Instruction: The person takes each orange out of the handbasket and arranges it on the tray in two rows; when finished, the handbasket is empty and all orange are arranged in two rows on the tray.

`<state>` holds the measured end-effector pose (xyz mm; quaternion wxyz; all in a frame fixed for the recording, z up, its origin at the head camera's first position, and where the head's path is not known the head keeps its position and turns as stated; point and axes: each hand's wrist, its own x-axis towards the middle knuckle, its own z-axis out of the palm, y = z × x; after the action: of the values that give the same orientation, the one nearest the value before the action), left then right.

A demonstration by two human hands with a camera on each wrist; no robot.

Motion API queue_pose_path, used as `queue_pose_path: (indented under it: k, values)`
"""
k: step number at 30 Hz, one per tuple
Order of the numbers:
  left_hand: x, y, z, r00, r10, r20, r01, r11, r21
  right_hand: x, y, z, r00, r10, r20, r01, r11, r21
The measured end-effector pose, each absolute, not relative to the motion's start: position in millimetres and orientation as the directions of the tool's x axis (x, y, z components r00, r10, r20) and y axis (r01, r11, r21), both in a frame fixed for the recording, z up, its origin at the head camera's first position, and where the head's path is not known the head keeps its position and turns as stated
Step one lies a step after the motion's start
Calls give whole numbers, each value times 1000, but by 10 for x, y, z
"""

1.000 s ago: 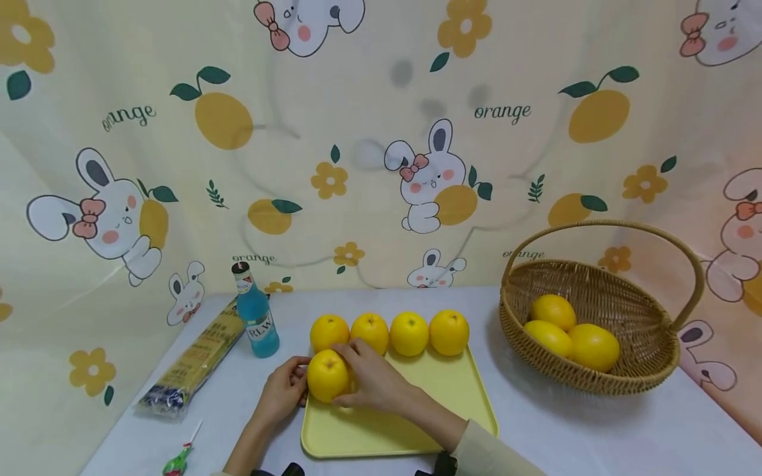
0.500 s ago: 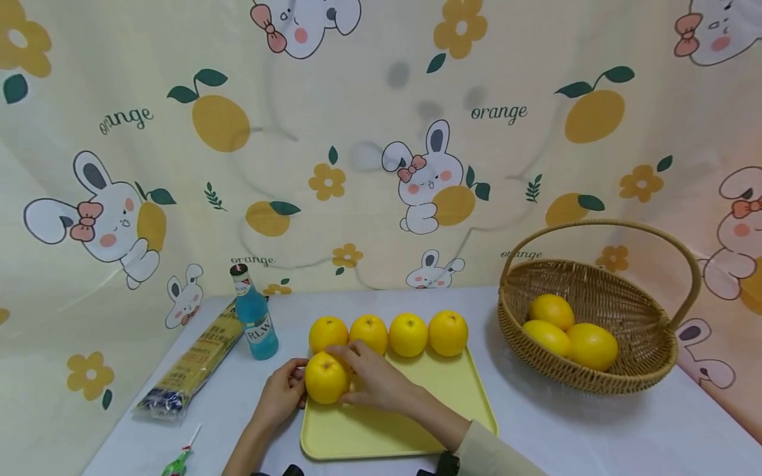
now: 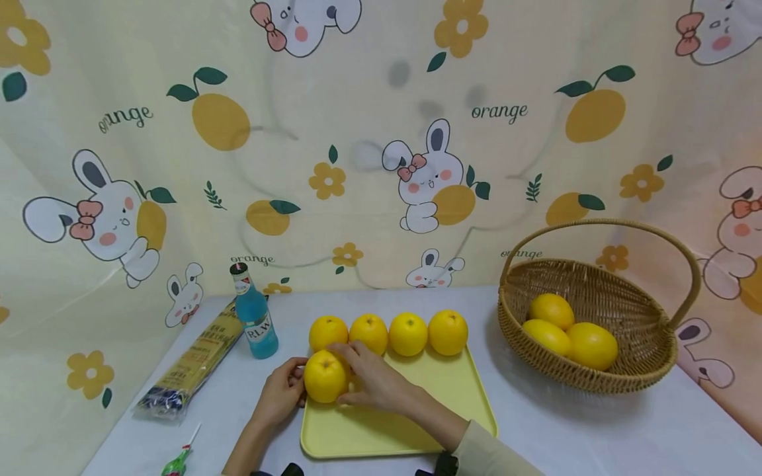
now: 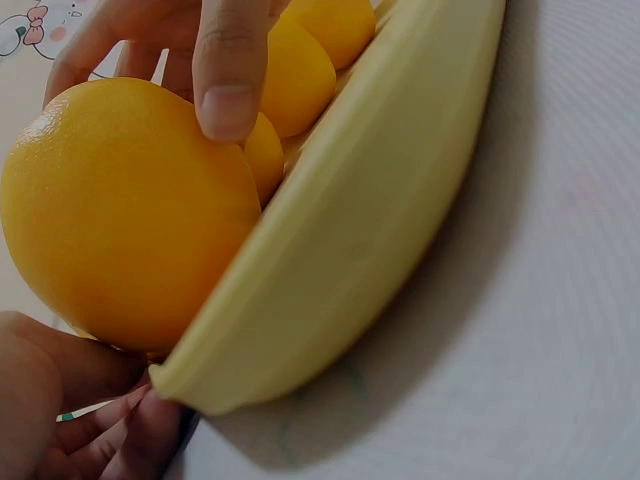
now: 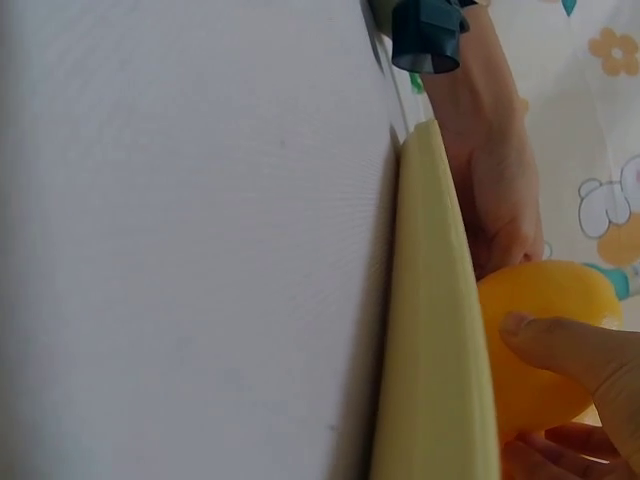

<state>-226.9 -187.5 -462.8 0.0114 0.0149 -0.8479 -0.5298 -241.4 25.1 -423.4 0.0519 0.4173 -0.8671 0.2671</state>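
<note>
In the head view, my right hand (image 3: 381, 380) holds an orange (image 3: 325, 377) near the left edge of a pale yellow tray (image 3: 393, 439). Its thumb (image 5: 560, 345) lies on the near side of the fruit, with the fingers round the far side. My left hand (image 3: 280, 391) is at the tray's left edge. The left wrist view has its thumb (image 4: 75, 365) above the rim, close against the orange, and its fingers below, pinching the rim. Behind the held orange, a row of several oranges (image 3: 409, 334) lines the back of the tray.
A wicker basket (image 3: 639, 297) with three yellow fruits (image 3: 592, 347) stands at the right. To the left are a blue bottle (image 3: 257, 317), a long gold packet (image 3: 193, 363) and a lollipop (image 3: 178, 459). A printed curtain (image 3: 357, 86) hangs behind the table.
</note>
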Motion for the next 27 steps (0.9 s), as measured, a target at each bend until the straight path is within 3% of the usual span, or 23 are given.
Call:
queue_pose_path:
  k: [9, 17, 27]
  values:
    - [-2278, -1874, -4612, -999, -42, 8, -12, 450, 893, -2432, 399, -4089, -648, -682, 339, -737, 451, -503]
    - [-2271, -1866, -4636, -999, -48, -14, -34, 442, 897, -2491, 865, -3862, -685, -634, 358, -622, 254, -741]
    - [-2274, -1867, -4635, -999, -49, -13, -33, 439, 898, -2521, 1854, -3493, -770, -449, 454, -627, 397, -671]
